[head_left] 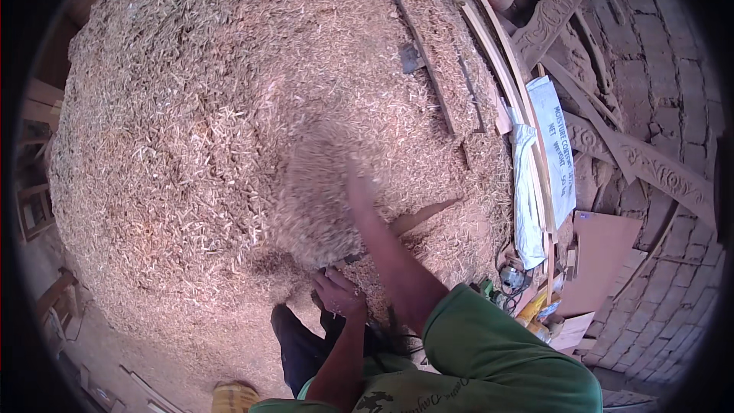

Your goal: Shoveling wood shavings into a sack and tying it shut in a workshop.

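Observation:
A large heap of wood shavings point(191, 138) fills most of the view in front of me. A blurred mound of shavings point(317, 199) lies just ahead of my hands, smeared by motion. Low at its near edge, my left hand point(339, 293) has its fingers bent and closed beside a dark edge, with bits of shaving stuck to the skin. What it grips is buried. My right arm reaches forward along the mound's right side, and my right hand point(361, 190) is too smeared to show its fingers.
A dark wooden strip point(420, 53) lies on the heap, and long battens point(508, 69) run down its right side. Beyond are a white sack point(552, 145), carved wood pieces point(657, 164), a brown board point(600, 260) and a brick wall point(657, 306). A power tool point(511, 277) sits near my right elbow.

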Tool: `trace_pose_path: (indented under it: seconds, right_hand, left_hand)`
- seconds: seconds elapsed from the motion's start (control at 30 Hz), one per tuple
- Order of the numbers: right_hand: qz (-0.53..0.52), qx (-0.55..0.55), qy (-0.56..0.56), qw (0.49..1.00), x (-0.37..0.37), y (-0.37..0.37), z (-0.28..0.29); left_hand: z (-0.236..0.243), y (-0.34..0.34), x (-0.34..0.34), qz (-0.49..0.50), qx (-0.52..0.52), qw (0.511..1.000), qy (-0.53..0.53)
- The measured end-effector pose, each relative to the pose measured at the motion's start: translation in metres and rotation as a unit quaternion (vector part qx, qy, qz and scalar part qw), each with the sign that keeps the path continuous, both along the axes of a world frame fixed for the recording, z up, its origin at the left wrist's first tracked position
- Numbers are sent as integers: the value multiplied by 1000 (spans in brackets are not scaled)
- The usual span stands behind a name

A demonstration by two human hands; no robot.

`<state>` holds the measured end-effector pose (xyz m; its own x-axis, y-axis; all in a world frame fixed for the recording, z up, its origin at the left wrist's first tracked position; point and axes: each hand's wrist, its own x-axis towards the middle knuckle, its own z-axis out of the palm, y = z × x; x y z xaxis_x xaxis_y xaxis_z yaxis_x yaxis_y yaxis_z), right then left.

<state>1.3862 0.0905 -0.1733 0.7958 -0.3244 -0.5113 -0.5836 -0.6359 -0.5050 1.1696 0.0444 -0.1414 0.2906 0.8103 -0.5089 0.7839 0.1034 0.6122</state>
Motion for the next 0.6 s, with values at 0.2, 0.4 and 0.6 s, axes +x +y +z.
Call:
trace_pose_path:
  seconds: [0.2, 0.4, 0.6]
  right_hand:
    - [23, 355, -12, 935, -43, 87, 19]
    - [197, 465, 16, 863, -53, 115, 72]
    - [307, 188, -90, 929, -52, 85, 85]
  left_hand:
    - [0, -9, 3, 13, -29, 999, 9]
    - [2, -15, 8, 0, -5, 1000, 19]
    - [6, -17, 5, -14, 5, 999, 44]
